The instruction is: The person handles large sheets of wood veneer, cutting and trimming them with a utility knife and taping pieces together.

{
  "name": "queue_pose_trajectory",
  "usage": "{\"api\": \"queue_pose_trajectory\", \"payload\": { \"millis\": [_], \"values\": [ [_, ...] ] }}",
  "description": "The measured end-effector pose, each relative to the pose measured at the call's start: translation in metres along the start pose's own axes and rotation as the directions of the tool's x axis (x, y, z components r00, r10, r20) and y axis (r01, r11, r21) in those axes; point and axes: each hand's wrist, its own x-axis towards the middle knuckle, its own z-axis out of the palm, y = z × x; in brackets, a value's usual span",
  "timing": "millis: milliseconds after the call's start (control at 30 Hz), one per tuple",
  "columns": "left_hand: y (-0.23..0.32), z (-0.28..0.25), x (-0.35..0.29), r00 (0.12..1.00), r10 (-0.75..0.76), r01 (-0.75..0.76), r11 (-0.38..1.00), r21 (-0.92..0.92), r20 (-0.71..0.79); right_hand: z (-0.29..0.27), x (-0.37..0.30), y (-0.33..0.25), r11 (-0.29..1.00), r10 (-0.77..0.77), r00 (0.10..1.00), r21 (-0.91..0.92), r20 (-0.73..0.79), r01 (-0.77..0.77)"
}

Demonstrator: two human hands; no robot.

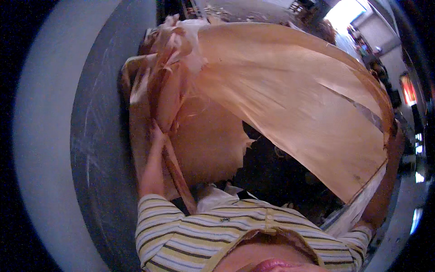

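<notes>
Torn wood-veneer sheet (290, 95) arching before my striped shirt (226, 231), my left hand (157, 131) against its bunched folds, my right hand (396, 138) at its right edge, how open or gripping either is I cannot tell

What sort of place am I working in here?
Probably a workshop or small factory: large, thin tan sheets, perhaps wood veneer, plus scraps littering the floor beyond.

left hand (157, 130) blurred against crumpled strips (168, 102), right hand (397, 136) dim, indistinct at the edge of the tan sheet (294, 95)
</notes>
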Motion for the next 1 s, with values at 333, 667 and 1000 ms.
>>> {"api": "queue_pose_trajectory", "payload": {
  "millis": [333,667,1000],
  "values": [
    [0.292,0.012,0.068,0.145,0.345,0.971,0.131,-0.200,0.927,-0.142,-0.191,0.002,0.841,0.540,0.724,0.308,-0.429,-0.444],
    [0.508,0.088,0.072,-0.039,0.783,0.999,0.052,-0.003,0.621,-0.134,-0.259,-0.129,0.867,0.486,0.780,0.325,-0.393,-0.377],
    [0.728,0.119,0.058,-0.164,0.818,0.909,0.342,-0.237,0.551,-0.084,-0.271,-0.137,0.738,0.673,0.704,0.151,-0.227,-0.657]
  ]
}}
